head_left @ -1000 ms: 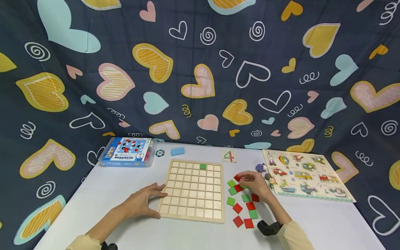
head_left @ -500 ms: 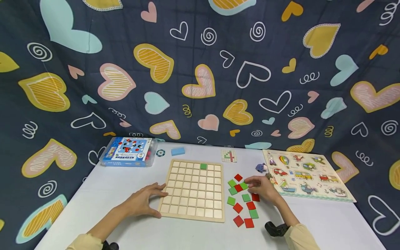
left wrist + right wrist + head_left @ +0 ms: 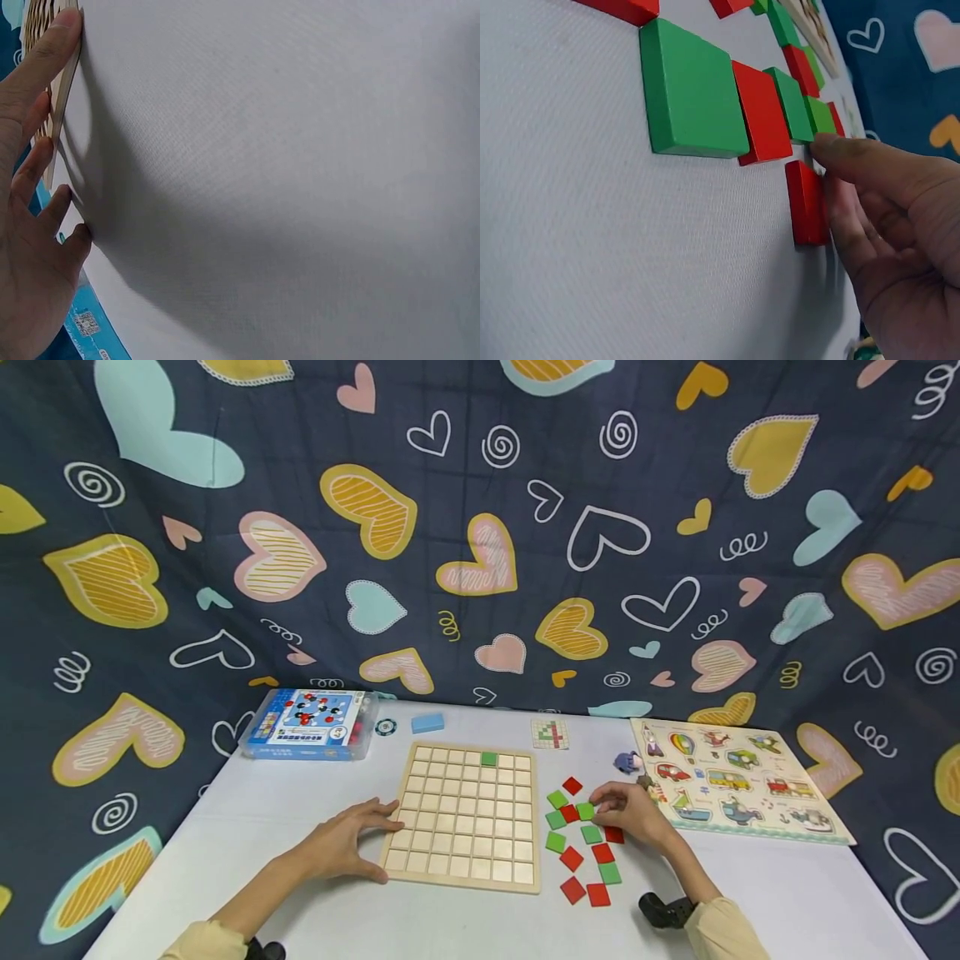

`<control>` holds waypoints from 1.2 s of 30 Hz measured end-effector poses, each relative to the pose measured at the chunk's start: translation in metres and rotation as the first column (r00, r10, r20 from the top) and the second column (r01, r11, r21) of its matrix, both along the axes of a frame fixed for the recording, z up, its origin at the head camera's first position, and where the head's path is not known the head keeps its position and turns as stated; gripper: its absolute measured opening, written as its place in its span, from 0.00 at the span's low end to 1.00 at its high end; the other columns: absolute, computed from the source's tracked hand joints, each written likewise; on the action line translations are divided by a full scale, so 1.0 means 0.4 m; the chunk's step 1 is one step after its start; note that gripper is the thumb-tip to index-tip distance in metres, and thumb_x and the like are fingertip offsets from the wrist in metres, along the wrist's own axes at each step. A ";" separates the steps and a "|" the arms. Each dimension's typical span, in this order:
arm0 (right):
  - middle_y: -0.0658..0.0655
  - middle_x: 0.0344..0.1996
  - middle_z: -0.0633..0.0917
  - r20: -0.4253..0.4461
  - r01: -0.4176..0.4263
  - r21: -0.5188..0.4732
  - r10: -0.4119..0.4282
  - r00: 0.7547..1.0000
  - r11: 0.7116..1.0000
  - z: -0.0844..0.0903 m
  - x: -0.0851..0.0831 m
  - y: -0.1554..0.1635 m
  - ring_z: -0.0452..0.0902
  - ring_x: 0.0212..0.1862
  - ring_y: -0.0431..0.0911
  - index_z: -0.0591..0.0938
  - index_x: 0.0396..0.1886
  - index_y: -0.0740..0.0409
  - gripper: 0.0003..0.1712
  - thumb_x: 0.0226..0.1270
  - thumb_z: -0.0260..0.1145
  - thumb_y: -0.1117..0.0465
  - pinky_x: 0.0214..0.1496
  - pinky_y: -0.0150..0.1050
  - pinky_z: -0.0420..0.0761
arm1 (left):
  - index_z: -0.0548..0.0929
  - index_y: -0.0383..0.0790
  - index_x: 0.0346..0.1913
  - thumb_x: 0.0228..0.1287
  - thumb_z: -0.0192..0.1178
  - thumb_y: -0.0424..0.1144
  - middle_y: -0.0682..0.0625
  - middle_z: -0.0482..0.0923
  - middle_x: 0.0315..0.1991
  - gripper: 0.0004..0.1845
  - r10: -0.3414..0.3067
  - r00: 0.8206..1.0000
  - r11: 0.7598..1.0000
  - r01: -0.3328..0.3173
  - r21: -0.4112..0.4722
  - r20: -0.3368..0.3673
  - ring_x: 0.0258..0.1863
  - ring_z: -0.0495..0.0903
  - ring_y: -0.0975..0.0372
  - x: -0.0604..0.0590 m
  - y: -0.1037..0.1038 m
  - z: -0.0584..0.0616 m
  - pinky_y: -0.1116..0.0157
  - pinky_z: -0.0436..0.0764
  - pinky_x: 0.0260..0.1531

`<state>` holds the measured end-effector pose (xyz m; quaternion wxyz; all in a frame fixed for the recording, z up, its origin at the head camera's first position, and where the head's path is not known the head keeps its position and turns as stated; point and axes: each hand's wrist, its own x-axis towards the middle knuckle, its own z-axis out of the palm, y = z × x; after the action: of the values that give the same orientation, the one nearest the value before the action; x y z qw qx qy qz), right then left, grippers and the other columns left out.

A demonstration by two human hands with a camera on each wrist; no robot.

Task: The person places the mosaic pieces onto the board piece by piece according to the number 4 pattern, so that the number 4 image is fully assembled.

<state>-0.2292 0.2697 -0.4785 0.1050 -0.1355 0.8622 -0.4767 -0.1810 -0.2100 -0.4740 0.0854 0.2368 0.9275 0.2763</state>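
Note:
A wooden grid board (image 3: 465, 814) lies on the white table, with one green tile (image 3: 488, 759) set in its top row. My left hand (image 3: 345, 843) lies flat, its straight fingers against the board's left edge (image 3: 64, 97); the left wrist view shows the hand (image 3: 34, 225) pressing there. Loose red and green tiles lie right of the board. My right hand (image 3: 626, 810) pinches a green tile (image 3: 586, 811) in that cluster. In the right wrist view its fingertips (image 3: 832, 146) touch the small green tile (image 3: 821, 116), with a red tile (image 3: 806, 202) beside them.
At the back left stands a blue box (image 3: 307, 724), with a round chip (image 3: 384, 727) and a blue block (image 3: 426, 722) beside it. A pattern card (image 3: 549, 734) lies behind the board. A vehicle puzzle (image 3: 731, 781) and a small purple figure (image 3: 627, 762) are on the right.
My right hand has drawn back from the far red tile, which now lies uncovered, and has settled on a green tile nearer the cluster's middle. The left hand has not moved.

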 end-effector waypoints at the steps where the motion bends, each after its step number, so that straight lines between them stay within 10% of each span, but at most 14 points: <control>1: 0.60 0.34 0.83 0.008 0.003 -0.012 -0.003 1.000 1.000 0.002 0.001 0.000 0.76 0.33 0.43 0.80 0.43 0.68 0.15 0.57 0.70 0.68 0.35 0.27 0.78 | 0.82 0.52 0.55 0.32 0.75 0.61 0.48 0.67 0.68 0.40 0.002 1.000 1.000 -0.002 0.001 -0.002 0.68 0.60 0.41 0.000 -0.001 0.000 0.27 0.65 0.49; 24: 0.58 0.34 0.87 0.001 0.278 -0.079 -0.279 0.960 0.957 0.016 -0.029 -0.148 0.84 0.35 0.44 0.84 0.39 0.65 0.13 0.53 0.73 0.67 0.37 0.30 0.80 | 0.82 0.50 0.55 0.33 0.76 0.59 0.47 0.67 0.68 0.39 -0.002 1.000 1.000 0.002 0.009 -0.004 0.68 0.60 0.42 0.001 0.011 -0.002 0.30 0.66 0.53; 36: 0.58 0.32 0.88 -0.037 0.230 -0.160 -0.238 0.971 0.960 0.002 -0.082 -0.300 0.84 0.35 0.45 0.86 0.36 0.63 0.10 0.51 0.74 0.69 0.35 0.33 0.82 | 0.83 0.48 0.55 0.33 0.76 0.59 0.46 0.68 0.67 0.39 -0.004 1.000 1.000 0.004 0.017 -0.013 0.68 0.60 0.41 0.002 -0.002 0.000 0.31 0.66 0.53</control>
<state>-0.2620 0.1497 -0.4778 0.0133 -0.0536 0.8352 -0.5471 -0.1803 -0.2108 -0.4740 0.0778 0.2411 0.9253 0.2823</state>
